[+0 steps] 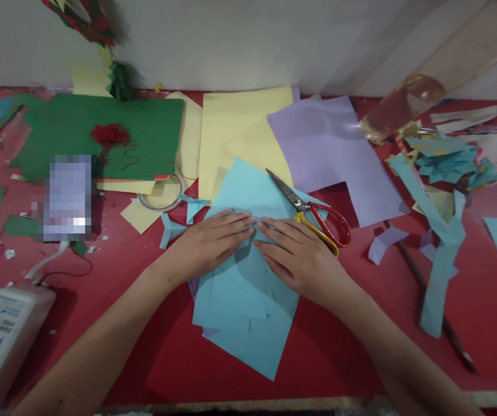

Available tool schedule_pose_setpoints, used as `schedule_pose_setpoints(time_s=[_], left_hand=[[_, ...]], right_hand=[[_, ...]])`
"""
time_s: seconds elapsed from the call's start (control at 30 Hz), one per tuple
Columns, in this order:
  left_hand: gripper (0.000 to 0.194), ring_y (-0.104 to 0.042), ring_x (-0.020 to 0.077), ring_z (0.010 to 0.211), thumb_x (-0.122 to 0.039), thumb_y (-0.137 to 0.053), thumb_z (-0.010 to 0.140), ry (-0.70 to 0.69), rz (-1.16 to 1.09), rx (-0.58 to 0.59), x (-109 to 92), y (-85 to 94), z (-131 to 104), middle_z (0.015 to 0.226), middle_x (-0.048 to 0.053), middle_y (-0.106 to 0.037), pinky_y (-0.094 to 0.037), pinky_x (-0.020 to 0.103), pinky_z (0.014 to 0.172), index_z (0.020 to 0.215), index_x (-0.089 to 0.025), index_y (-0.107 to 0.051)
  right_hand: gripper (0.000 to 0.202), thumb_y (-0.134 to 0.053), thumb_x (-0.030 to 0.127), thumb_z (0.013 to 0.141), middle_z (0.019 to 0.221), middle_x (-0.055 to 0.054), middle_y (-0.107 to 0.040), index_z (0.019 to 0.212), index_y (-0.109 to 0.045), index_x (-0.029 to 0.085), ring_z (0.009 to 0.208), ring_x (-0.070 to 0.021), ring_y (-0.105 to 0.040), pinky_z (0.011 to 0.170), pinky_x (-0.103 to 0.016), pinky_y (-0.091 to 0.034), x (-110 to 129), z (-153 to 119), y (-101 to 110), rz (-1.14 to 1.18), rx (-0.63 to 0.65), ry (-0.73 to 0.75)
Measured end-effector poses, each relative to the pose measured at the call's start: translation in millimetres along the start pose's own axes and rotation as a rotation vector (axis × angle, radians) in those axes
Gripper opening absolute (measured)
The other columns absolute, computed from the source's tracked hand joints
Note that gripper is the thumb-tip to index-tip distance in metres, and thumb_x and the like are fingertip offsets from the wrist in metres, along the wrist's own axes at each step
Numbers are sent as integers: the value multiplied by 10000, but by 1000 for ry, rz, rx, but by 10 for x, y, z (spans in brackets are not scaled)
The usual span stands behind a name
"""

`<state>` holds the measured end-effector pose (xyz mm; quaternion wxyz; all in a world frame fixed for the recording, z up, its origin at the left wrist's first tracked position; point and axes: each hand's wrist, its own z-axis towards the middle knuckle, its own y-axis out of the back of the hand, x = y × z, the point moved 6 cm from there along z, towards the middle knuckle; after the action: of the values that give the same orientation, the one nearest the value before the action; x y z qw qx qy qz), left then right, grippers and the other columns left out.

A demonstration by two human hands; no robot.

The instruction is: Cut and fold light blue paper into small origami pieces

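Light blue paper sheets [248,306] lie overlapping in front of me, with slits or lines in the lower part. My left hand [214,240] rests flat on the blue paper, fingers stretched toward the middle. From the other side my right hand [298,251] lies flat on it too, its fingertips nearly meeting the left ones. Just beyond my right hand is a pair of scissors [300,205] with one red and one yellow handle loop, blades pointing up and left. Small folded blue paper pieces [171,230] lie beside my left hand.
Yellow [244,127], purple [318,138] and green sheets [66,127] line the back, red thread [110,136] on the green. Left are a tape roll [162,193], a blurred-out phone [67,196] and a white box [12,323]. Right are paper strips [441,277] and a thin brush [434,306].
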<state>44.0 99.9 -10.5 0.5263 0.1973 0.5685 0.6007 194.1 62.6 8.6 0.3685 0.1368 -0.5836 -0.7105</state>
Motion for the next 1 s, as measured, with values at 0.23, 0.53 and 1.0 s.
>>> schedule_pose_setpoints(time_s=[0.23, 0.53, 1.0], left_hand=[[372, -444, 206, 1393, -157, -446, 1005, 14, -20, 12, 9, 5, 1, 1441, 70, -546, -367, 482, 1186, 1367, -192, -526], [356, -422, 206, 1408, -172, -451, 1006, 10, -12, 24, 1, -7, 3, 1435, 82, -551, -350, 474, 1196, 1350, -170, -542], [356, -430, 216, 1402, -188, -456, 1005, 6, -7, 25, -25, 10, 16, 1431, 87, -553, -346, 482, 1196, 1346, -156, -549]], right_hand=[[311, -556, 228, 947, 1307, -134, -658, 1234, -633, 140, 1261, -269, -587, 1042, -492, -504, 3, -15, -3, -15, 3, -39], [274, -552, 224, 949, 1310, -122, -659, 1185, -661, 136, 1266, -263, -584, 1052, -487, -495, -8, -25, -19, -6, 10, -25], [242, -544, 212, 952, 1316, -114, -656, 1147, -675, 155, 1267, -259, -583, 1049, -477, -494, -8, -12, -18, -12, 12, -13]])
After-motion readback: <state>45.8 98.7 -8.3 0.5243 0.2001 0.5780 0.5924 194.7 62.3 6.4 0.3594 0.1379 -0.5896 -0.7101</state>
